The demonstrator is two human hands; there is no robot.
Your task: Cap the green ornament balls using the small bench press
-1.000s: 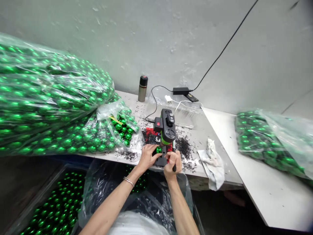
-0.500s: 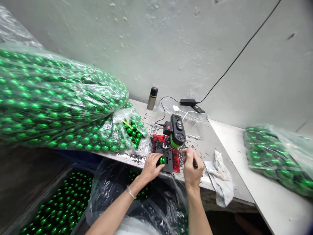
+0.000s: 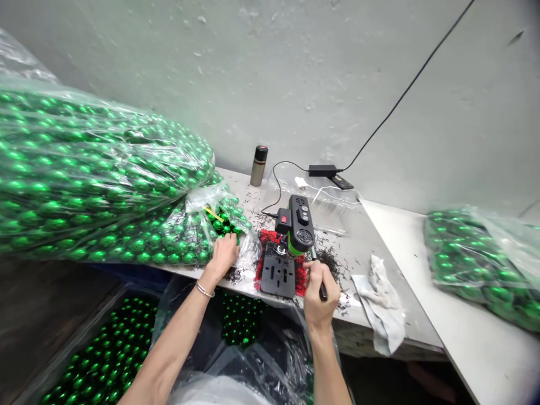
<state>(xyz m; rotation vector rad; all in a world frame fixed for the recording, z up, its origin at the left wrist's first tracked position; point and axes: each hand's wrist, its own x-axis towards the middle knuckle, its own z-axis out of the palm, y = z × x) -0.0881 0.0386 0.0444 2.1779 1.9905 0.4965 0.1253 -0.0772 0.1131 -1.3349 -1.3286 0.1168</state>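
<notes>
At the mouth of the clear bag, my left hand (image 3: 224, 254) has its fingers curled down among shiny green balls (image 3: 218, 226); its fingertips are hidden, so I cannot see what they grip. My right hand (image 3: 321, 292) is closed round a black-handled tool (image 3: 323, 291) with a thin metal shaft, whose tip lies beside the black and green machine (image 3: 300, 222). Under that machine is a slotted black base plate (image 3: 278, 277), with no ball on it, resting on a red mat (image 3: 301, 275).
A big clear bag of green balls (image 3: 97, 180) fills the left. Below the table edge are more balls (image 3: 101, 349) in lined containers. Black bits (image 3: 329, 261) litter the tabletop near a crumpled cloth (image 3: 382, 304), a bottle (image 3: 259, 166) and a power adapter (image 3: 323, 170). Another bag (image 3: 481, 264) lies right.
My left hand has moved left from the base plate to the bag's mouth. The green ball that was at the plate is gone from there. My right hand still holds the tool.
</notes>
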